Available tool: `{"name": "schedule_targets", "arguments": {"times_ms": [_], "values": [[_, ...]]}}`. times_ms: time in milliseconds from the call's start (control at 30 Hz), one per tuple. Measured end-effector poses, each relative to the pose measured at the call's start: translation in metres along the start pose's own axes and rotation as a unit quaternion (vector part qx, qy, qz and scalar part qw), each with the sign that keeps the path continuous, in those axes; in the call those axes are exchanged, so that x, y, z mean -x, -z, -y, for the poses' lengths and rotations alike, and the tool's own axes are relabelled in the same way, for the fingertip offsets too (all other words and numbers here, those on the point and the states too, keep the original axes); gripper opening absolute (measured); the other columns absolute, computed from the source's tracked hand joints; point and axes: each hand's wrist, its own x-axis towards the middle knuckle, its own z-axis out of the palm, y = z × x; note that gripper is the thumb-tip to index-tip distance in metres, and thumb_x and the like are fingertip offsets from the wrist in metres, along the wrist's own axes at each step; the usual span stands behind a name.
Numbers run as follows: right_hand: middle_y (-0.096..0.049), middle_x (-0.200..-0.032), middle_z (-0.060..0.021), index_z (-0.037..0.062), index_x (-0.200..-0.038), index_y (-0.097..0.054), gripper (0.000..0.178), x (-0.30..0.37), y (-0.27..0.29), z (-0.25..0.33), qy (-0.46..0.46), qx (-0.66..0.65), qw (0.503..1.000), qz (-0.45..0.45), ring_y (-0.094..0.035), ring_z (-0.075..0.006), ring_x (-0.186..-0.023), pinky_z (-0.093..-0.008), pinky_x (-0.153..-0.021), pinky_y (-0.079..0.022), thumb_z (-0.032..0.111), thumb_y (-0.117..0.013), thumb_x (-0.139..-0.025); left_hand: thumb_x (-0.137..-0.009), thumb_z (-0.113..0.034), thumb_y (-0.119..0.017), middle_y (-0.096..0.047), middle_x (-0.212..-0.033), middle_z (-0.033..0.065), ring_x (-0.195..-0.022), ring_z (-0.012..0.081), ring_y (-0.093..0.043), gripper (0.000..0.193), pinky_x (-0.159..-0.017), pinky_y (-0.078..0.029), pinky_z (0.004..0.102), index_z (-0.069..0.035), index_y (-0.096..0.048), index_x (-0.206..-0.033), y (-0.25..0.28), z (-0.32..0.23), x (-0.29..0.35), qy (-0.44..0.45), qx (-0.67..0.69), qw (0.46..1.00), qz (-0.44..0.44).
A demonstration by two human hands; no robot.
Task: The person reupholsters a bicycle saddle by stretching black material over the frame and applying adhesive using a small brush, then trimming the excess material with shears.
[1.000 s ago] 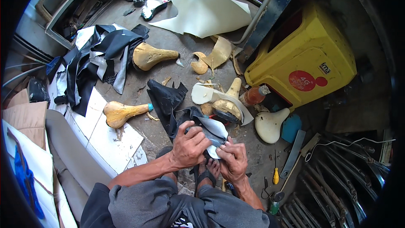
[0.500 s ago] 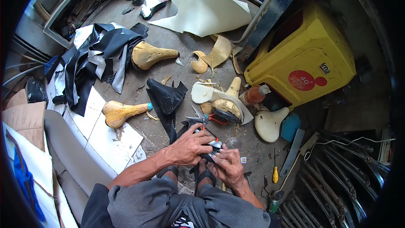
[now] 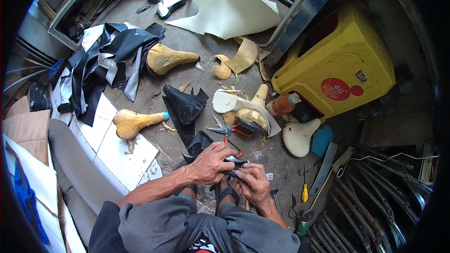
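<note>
Above my feet, both hands work on a piece of black vinyl (image 3: 199,144) with a pale underside. My left hand (image 3: 212,163) is closed on its near part, fingers bent over the fold. Close beside it, my right hand (image 3: 253,181) pinches the right end of the same piece. Just beyond lie open scissors (image 3: 227,131) with red handles. A black saddle cover (image 3: 185,105) rests on the floor farther off. To its left is a yellowed bare saddle foam (image 3: 136,124) with a blue tip.
Another yellowed saddle foam (image 3: 168,59) lies by a heap of black sheeting (image 3: 117,49). Scraps surround a pale saddle (image 3: 258,110) and a bottle (image 3: 282,105). At right are a white saddle (image 3: 300,138), yellow plastic stool (image 3: 347,65), screwdriver (image 3: 305,192) and metal frames (image 3: 370,197).
The black vinyl now stands up more beyond my left hand, and less of its pale underside shows. Both hands stay close together in nearly the same place.
</note>
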Motion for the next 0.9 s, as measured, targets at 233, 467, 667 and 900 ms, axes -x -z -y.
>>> {"name": "schedule_targets", "arguments": {"times_ms": [233,467,667,900], "values": [[-0.069,-0.113,-0.0155,0.0045,-0.115,-0.072,0.033,0.029,0.009,-0.029,-0.294,-0.053,0.947,-0.115,-0.065,-0.0373,-0.11,-0.0428,-0.098,-0.052,0.003,-0.075,-0.082,-0.074,-0.018,-0.068,-0.063,-0.126,0.0108,-0.117,0.0262,-0.059,0.014,-0.105,-0.041,0.0436,-0.009,-0.066,-0.085,0.008,0.002,0.003,-0.047,-0.12,0.991,-0.029],[-0.055,-0.133,-0.0239,0.009,-0.135,-0.062,0.059,0.137,0.028,-0.128,-0.371,0.299,0.874,0.093,-0.054,-0.0418,-0.124,-0.0483,-0.103,-0.046,0.004,-0.074,-0.077,-0.075,-0.019,-0.067,-0.065,-0.121,0.0108,-0.114,0.0257,-0.061,0.012,-0.101,-0.045,0.0406,-0.009,-0.065,-0.08,0.015,0.002,0.0,-0.067,-0.168,0.981,-0.072],[-0.055,-0.126,-0.0223,0.0102,-0.135,-0.062,0.06,0.141,0.032,-0.148,-0.412,0.209,0.876,0.137,-0.054,-0.0419,-0.121,-0.0486,-0.105,-0.046,0.004,-0.074,-0.076,-0.075,-0.02,-0.07,-0.065,-0.12,0.0115,-0.113,0.0268,-0.061,0.013,-0.101,-0.045,0.042,-0.009,-0.066,-0.082,0.015,0.004,-0.004,-0.054,-0.167,0.982,-0.069],[-0.059,-0.115,-0.0169,0.0095,-0.117,-0.07,0.042,0.12,0.022,-0.127,-0.232,0.191,0.94,0.164,-0.058,-0.038,-0.112,-0.0461,-0.097,-0.049,0.007,-0.077,-0.076,-0.074,-0.018,-0.072,-0.065,-0.121,0.0121,-0.11,0.0275,-0.061,0.014,-0.1,-0.045,0.0425,-0.009,-0.069,-0.084,0.014,0.008,0.002,-0.024,-0.16,0.985,-0.059]]}}
